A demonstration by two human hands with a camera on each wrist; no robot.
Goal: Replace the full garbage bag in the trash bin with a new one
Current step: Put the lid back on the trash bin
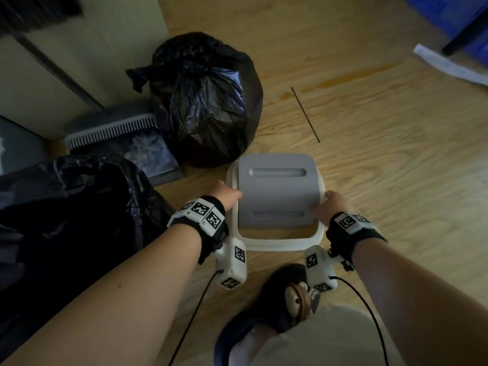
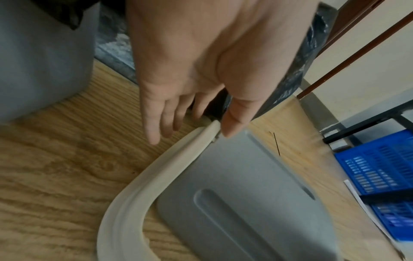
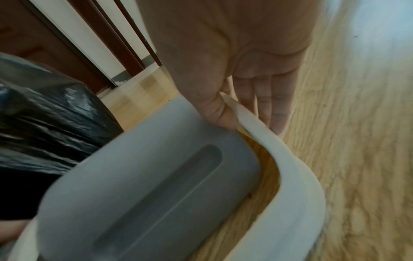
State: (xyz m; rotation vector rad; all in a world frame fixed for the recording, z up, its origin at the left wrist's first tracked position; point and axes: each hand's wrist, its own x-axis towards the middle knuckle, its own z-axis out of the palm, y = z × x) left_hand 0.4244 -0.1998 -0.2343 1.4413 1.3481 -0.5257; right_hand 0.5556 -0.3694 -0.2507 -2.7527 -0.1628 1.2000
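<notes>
The grey plastic swing lid (image 1: pixel 277 188) with two long recessed slots sits tilted inside its cream-white rounded frame (image 1: pixel 274 244), and both lie on the pale wood-grain floor (image 1: pixel 383 167), not on any bin. A gap of floor shows between the lid's near edge and the frame's near rail.

The left hand (image 1: pixel 227 194) takes the frame's left rail: in the left wrist view the thumb (image 2: pixel 234 123) lies on the inner side by the lid's pivot, the fingers (image 2: pixel 154 127) reach down the outer side, almost straight, with the rail between them. The right hand (image 1: pixel 330 204) grips the right rail, thumb (image 3: pixel 219 113) against the lid's edge inside, fingers (image 3: pixel 274 109) outside and under the cream strip. So each grip is a loose pinch on the frame.

Just beyond the left grip, past the frame's far-left corner, stands the tied, full black plastic garbage bag (image 1: pixel 206 101); whether it touches the frame I cannot tell. Left of that grip, near the wall, lies a grey dustpan with a white comb edge (image 1: pixel 118 133), and nearer the left forearm a grey round trash bin lined with black plastic film (image 1: pixel 66 207); its grey wall (image 2: pixel 44 53) shows in the left wrist view.

Right of and beyond the right grip the floor runs open, apart from a thin dark line (image 1: pixel 305 114), to a blue slotted plastic crate (image 1: pixel 449 17) and a white sheet (image 1: pixel 449 64) well apart at the far right. Behind both grips, a dark slipper with a cartoon face (image 1: pixel 285 299) rests just beside the frame's near rail.
</notes>
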